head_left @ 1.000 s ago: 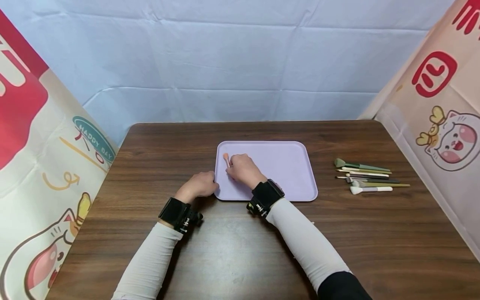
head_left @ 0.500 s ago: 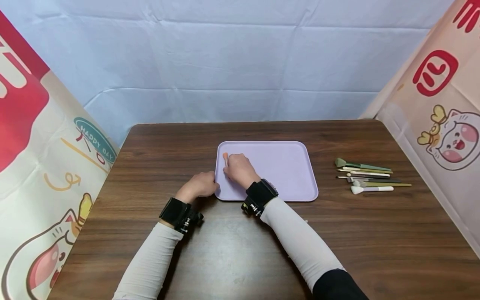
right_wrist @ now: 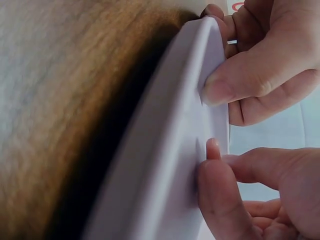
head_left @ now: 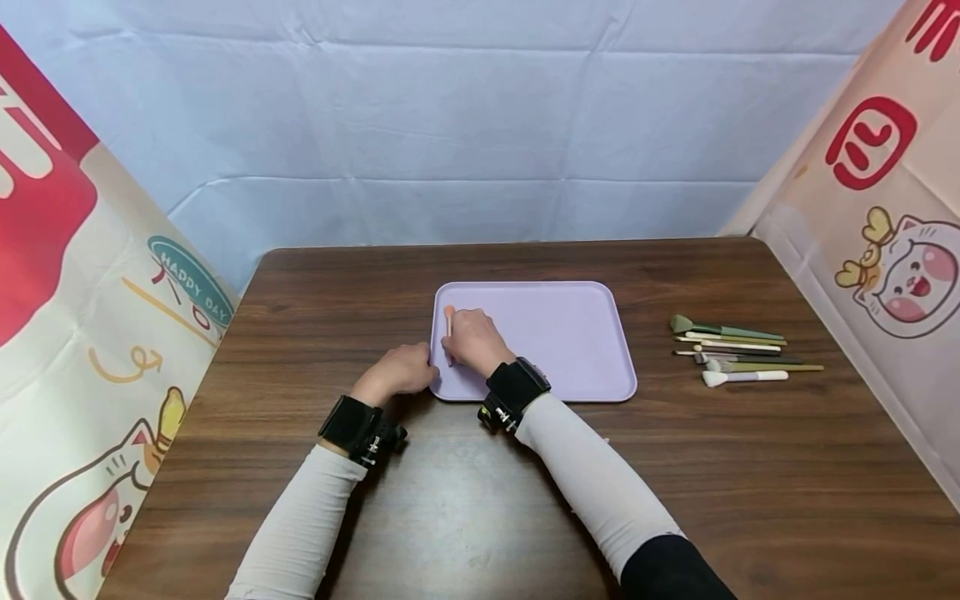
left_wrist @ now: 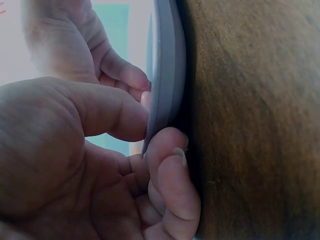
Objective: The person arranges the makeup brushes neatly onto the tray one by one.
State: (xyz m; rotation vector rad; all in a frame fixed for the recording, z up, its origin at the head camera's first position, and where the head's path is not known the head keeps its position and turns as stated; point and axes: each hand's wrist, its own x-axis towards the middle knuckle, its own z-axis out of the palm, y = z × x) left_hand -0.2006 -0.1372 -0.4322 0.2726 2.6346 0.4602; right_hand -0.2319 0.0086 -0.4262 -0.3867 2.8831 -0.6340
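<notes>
The lilac tray lies on the table, its near-left corner held by my left hand. In the left wrist view, the thumb of my left hand is on the tray rim with curled fingers at its outer side. Over the tray's left part, my right hand pinches a makeup brush with an orange-peach head pointing to the far side. The right wrist view shows the brush's pinkish handle end between thumb and finger of my right hand, close over the tray surface.
Several makeup brushes with green, white and dark handles lie side by side to the right of the tray. The brown wooden table stands against a pale blue cloth, with printed cartoon cloths at both sides.
My right hand has shifted slightly left with the makeup brush, which now stands straighter along the tray's left side. The left hand has kept its place at the tray corner.
</notes>
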